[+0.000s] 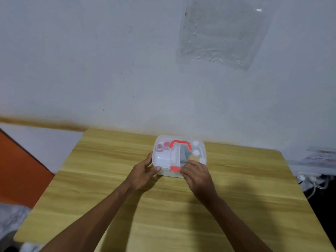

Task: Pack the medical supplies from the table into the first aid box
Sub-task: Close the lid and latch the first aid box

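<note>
I see the first aid box (179, 155) at the far middle of the wooden table (112, 197), clear lid down, red handle (181, 144) on top. My left hand (143, 172) cups its near-left corner, fingers curled against it; my right hand (197, 174) has fingertips pinched at the red latch (176, 168). No lettering on the box is readable.

**A plain room, likely a home**

We see a bare white wall (109, 60) with a plastic sheet (223, 31) stuck on it, a small wooden table (163, 206) pushed against it, and plugs in a power strip (309, 177) at the right.
</note>
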